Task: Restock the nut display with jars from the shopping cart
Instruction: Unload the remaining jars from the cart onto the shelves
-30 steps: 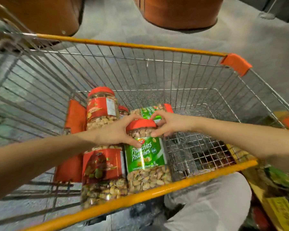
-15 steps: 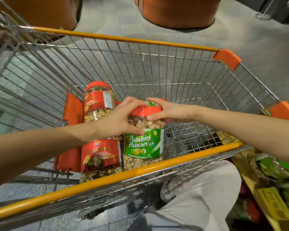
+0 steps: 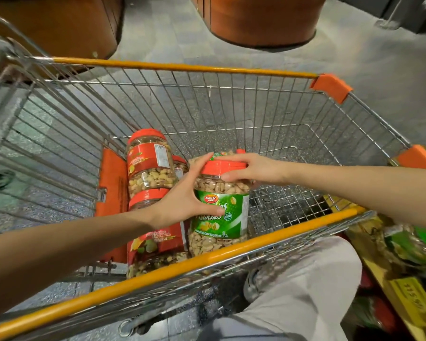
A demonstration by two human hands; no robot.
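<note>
The wire shopping cart (image 3: 231,114), railed in yellow-orange, stands on the grey speckled floor (image 3: 369,70). Along its left wall stand two nut jars: the far red-label jar (image 3: 149,163) and the near red-label jar (image 3: 155,239). Just right of the nearer one is the upright green-label pistachio jar (image 3: 221,217), its base hidden behind the near rail.
</note>
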